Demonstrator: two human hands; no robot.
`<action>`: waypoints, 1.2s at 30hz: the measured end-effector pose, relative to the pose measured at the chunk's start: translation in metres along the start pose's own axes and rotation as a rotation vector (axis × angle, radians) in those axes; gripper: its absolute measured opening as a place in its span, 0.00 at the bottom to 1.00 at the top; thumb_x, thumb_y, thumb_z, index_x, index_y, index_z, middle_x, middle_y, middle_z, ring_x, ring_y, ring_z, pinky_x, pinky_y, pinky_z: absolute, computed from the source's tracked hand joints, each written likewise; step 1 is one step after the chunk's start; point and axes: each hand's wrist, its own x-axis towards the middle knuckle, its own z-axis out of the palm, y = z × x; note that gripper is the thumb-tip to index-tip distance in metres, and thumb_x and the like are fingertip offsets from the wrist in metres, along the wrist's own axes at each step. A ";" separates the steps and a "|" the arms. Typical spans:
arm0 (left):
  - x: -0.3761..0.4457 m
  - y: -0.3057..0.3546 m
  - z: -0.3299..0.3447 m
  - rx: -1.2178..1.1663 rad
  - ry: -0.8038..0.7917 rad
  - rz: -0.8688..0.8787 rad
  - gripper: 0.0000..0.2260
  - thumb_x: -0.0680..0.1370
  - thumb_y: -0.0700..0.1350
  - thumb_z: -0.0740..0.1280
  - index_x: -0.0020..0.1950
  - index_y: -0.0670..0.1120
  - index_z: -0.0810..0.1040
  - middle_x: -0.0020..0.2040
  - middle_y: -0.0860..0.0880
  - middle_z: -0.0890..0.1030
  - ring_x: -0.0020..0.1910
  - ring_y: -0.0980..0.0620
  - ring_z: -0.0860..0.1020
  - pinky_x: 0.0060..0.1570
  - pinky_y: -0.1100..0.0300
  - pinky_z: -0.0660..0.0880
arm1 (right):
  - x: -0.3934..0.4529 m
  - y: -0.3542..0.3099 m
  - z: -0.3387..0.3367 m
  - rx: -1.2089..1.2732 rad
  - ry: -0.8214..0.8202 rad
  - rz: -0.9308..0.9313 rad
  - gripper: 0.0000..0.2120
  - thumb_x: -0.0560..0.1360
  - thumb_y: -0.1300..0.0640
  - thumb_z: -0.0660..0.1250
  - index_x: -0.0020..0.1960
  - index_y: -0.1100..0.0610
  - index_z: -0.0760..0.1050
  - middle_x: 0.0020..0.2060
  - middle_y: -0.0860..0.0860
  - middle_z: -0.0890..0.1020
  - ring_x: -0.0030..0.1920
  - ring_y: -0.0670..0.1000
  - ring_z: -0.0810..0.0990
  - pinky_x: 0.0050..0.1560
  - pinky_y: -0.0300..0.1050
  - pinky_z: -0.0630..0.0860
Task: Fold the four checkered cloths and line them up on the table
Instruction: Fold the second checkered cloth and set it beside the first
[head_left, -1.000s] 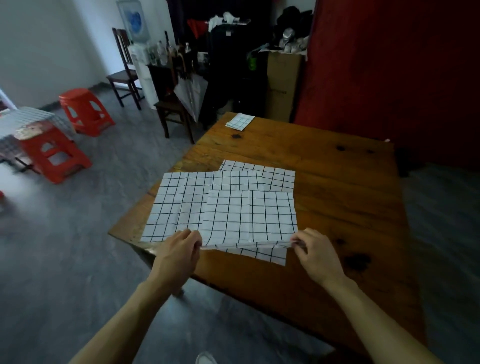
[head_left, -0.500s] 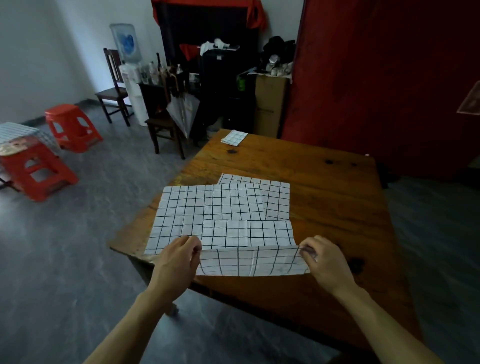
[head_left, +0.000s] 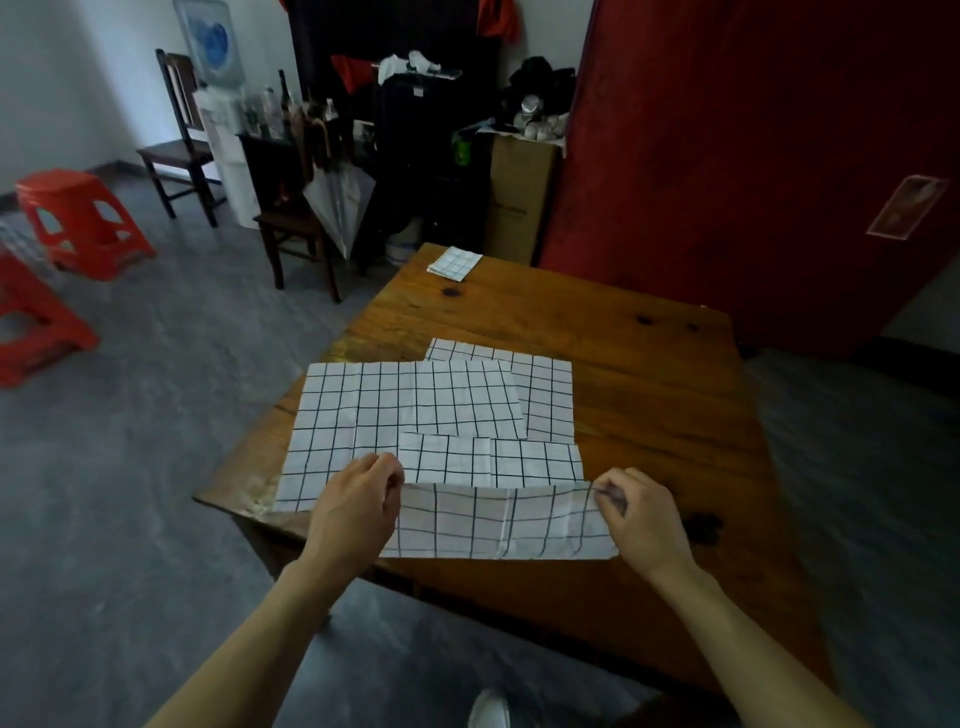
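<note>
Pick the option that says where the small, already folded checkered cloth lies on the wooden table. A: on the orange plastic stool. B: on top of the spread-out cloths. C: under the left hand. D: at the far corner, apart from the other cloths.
D: the small folded white cloth with the dark grid sits alone at the far corner of the brown wooden table, away from the spread cloths near the hands.
</note>
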 end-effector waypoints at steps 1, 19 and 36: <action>0.006 -0.002 0.003 0.000 -0.002 -0.006 0.02 0.79 0.43 0.66 0.48 0.50 0.75 0.42 0.55 0.76 0.40 0.56 0.73 0.40 0.59 0.74 | 0.006 0.001 0.002 0.004 0.003 0.006 0.03 0.78 0.56 0.67 0.47 0.48 0.77 0.41 0.41 0.75 0.43 0.42 0.76 0.44 0.42 0.79; 0.155 -0.023 0.080 0.170 -0.092 -0.180 0.01 0.80 0.47 0.65 0.50 0.53 0.73 0.45 0.55 0.76 0.44 0.56 0.73 0.45 0.57 0.76 | 0.173 0.067 0.053 0.042 -0.134 0.049 0.04 0.77 0.55 0.69 0.51 0.49 0.77 0.44 0.44 0.77 0.45 0.42 0.76 0.44 0.36 0.75; 0.176 -0.035 0.087 0.125 -0.091 -0.170 0.09 0.77 0.46 0.70 0.56 0.49 0.77 0.57 0.50 0.79 0.56 0.51 0.74 0.55 0.56 0.73 | 0.188 0.073 0.084 -0.027 -0.164 0.047 0.13 0.76 0.54 0.69 0.60 0.50 0.75 0.56 0.46 0.74 0.58 0.45 0.71 0.61 0.43 0.72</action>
